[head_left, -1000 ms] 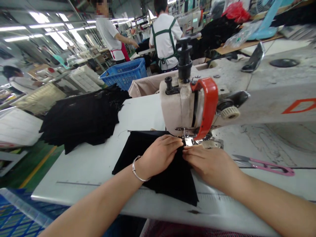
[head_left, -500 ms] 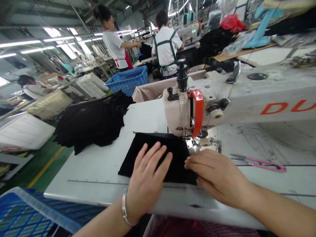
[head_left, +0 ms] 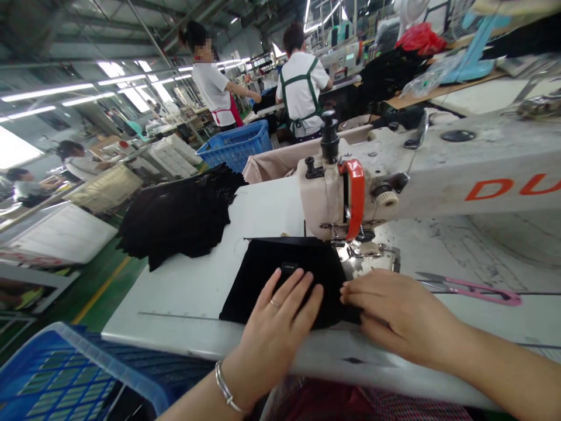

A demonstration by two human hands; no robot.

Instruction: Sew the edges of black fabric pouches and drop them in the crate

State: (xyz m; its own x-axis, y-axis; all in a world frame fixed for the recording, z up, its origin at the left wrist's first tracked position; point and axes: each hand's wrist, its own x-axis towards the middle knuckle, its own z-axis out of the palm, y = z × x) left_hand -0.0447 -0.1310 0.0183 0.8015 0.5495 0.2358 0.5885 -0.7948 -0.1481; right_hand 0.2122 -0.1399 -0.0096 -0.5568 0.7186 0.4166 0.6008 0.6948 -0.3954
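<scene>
A flat black fabric piece (head_left: 249, 280) with a small dark label (head_left: 289, 267) lies on the white machine table, its right edge by the presser foot (head_left: 350, 250) of the sewing machine (head_left: 322, 193). My left hand (head_left: 280, 327) rests on the fabric just below the label, fingers stretched out and slightly apart. At the right edge, my right hand (head_left: 398, 313) has its fingers bent and pressed together on the fabric; the fingertips partly hide that edge. Pink-handled thread snips (head_left: 477, 290) lie to the right of my right hand.
A stack of black pieces (head_left: 179, 216) covers the table's far left. One blue basket (head_left: 56, 374) stands at the lower left, another blue basket (head_left: 236, 143) behind the table. Two people (head_left: 300, 88) in aprons work beyond. A printed ruler (head_left: 184, 317) runs along the front edge.
My left hand has slid right and toward me over the fabric, uncovering the label. My right hand keeps its place at the fabric's right edge. The view has turned slightly left.
</scene>
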